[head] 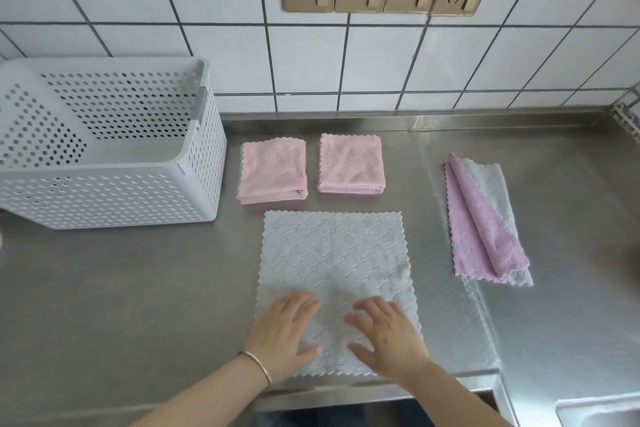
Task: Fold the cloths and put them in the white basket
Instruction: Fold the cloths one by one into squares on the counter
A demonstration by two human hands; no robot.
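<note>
Two pink cloths (272, 170) lie folded at 12 o'clock, basket (104, 198) unfilled at 10; both hands, left (284, 329) and right (388, 336), press flat, grip released, on the grey cloth (332, 253), smoothing it; next move judged the first fold.

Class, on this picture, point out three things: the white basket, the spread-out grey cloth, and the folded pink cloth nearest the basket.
white basket (114, 198), head view, on its front perforated wall.
grey cloth (329, 250), head view, on its bare middle, beyond the hands.
folded pink cloth (273, 168), head view, on the centre of its top face.
</note>
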